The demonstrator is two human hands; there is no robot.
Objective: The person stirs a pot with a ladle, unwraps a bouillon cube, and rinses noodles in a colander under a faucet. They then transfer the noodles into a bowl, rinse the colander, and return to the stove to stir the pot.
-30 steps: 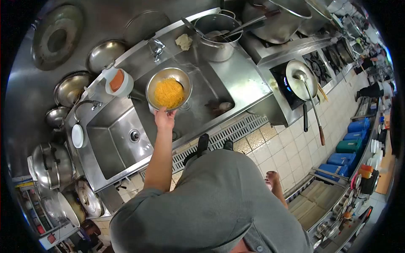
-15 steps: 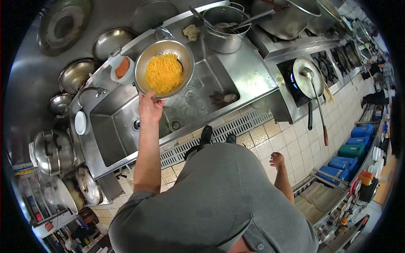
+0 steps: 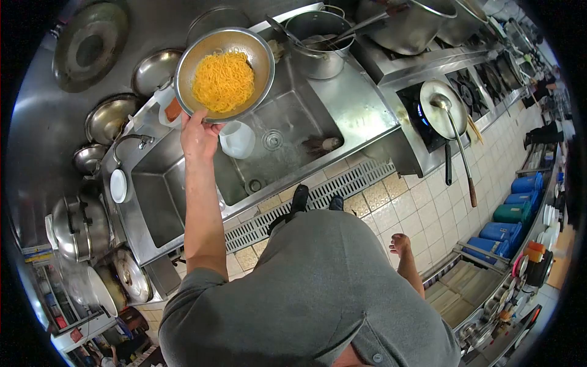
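Observation:
My left hand point(image 3: 199, 138) is closed on the near rim of a wide metal bowl point(image 3: 263, 58) raised above the sink. Yellow noodles point(image 3: 223, 82) form a heap inside this bowl, which tips a little toward me. Below it, a white plastic tub point(image 3: 236, 140) sits in the sink basin. Partly covered by the bowl is a white container with reddish-brown contents point(image 3: 173, 110). My right hand point(image 3: 400, 244) hangs beside my body over the floor, empty, with its fingers loosely bent and apart.
A large pot point(image 3: 319, 61) with utensils in it stands right of the sink point(image 3: 293, 110). Farther right, a frying pan point(image 3: 441, 107) with a ladle point(image 3: 457, 144) rests over a lit blue flame. Blue bins point(image 3: 498, 232) line the right side; a drain grate point(image 3: 333, 183) runs along the floor.
My left hand has carried the bowl of noodles up and to the left. More of the white tub in the sink now shows. My right hand has barely moved.

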